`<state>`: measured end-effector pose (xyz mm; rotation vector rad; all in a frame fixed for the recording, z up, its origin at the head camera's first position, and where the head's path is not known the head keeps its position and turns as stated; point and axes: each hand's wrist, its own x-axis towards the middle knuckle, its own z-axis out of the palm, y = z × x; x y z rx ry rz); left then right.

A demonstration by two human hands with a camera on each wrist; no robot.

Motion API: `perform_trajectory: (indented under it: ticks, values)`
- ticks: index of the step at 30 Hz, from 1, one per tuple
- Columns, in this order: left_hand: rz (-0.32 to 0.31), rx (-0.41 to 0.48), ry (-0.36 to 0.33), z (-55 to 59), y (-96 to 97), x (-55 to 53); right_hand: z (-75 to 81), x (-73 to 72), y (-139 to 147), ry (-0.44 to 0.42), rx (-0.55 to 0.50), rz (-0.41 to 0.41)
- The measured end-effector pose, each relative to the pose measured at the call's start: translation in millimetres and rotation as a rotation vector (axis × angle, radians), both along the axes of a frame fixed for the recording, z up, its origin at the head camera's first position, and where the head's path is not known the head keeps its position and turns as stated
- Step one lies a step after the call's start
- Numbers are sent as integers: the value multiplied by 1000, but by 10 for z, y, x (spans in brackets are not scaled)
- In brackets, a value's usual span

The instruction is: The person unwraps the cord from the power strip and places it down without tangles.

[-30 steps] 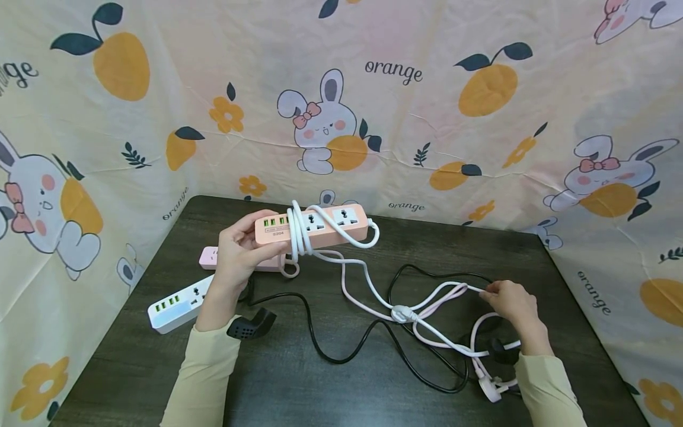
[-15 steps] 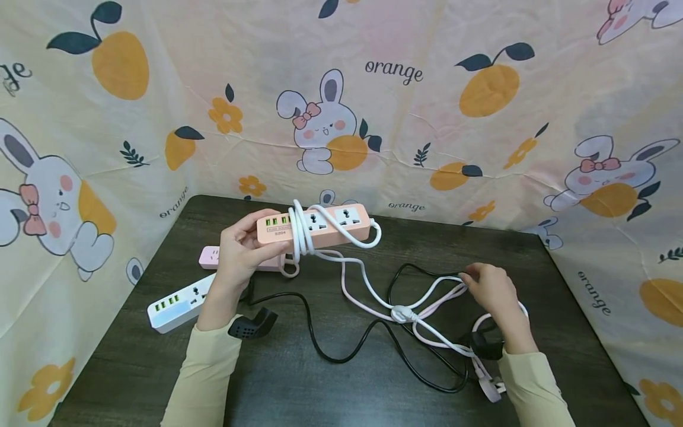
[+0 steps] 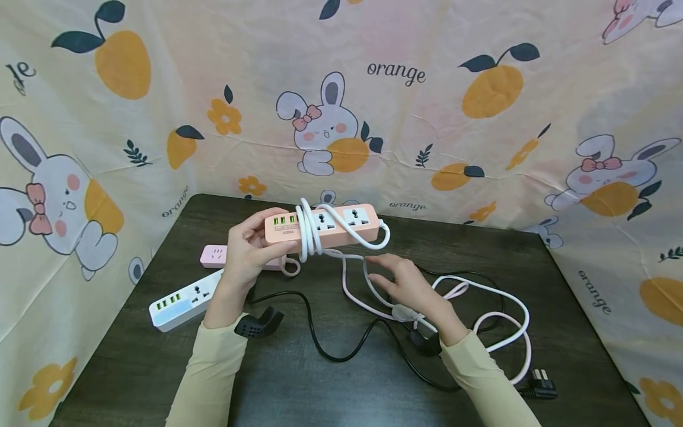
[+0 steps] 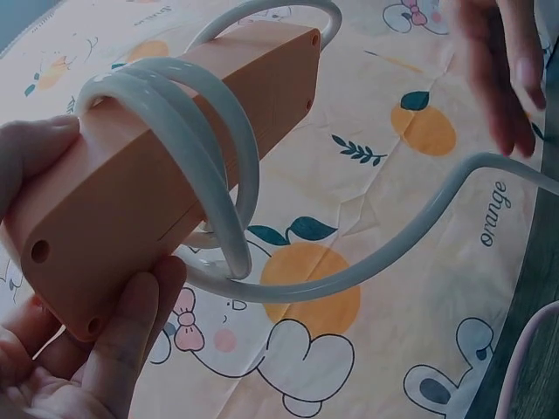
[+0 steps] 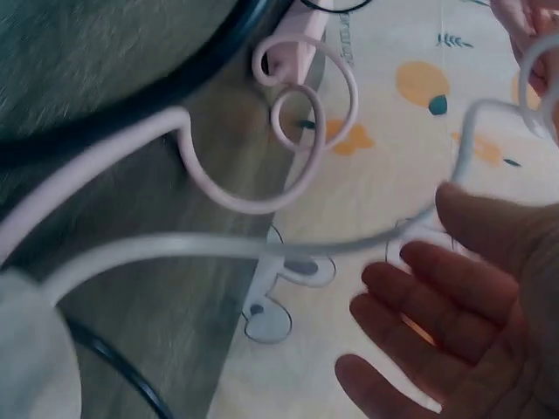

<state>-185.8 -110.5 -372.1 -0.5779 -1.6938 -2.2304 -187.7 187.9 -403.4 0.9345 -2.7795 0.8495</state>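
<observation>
My left hand (image 3: 242, 258) grips a peach power strip (image 3: 283, 228) by its USB end and holds it up over the table. White cord (image 3: 309, 231) is wound round the strip's body in a few turns. The left wrist view shows the strip's underside (image 4: 166, 166), with thumb and fingers round its end. My right hand (image 3: 411, 287) is beside the white cord that hangs from the strip. In the right wrist view its fingers (image 5: 445, 297) are loosely spread and hold nothing, with the thumb tip overlapping the cord (image 5: 341, 244).
A white power strip (image 3: 184, 301) and a pink one (image 3: 213, 255) lie on the dark table (image 3: 299, 391) at the left. A black cord (image 3: 336, 359) snakes across the middle. Cord loops (image 3: 525, 320), a white plug (image 3: 405, 313) and a black plug (image 3: 543, 388) lie at the right.
My right hand has let go of the white cord at the right and moved left toward the peach power strip. A black plug now shows. The left hand has shifted slightly right.
</observation>
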Motion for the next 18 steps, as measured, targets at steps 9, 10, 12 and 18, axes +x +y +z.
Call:
perform_trajectory:
  ticks: [9, 10, 12, 18]
  values:
    - [-5, -4, 34, 25, 12, -1, -92, -68, -130, -69, -6, -116]
    - [-5, -5, 36, 26, 11, 0, -104, -75, -134, -81, -16, -112]
    - [-5, -3, 38, 26, 11, 2, -124, -86, -146, -92, -38, -98]
    - [-10, 10, 34, 13, 12, 10, -163, -123, -201, -91, -153, -37]
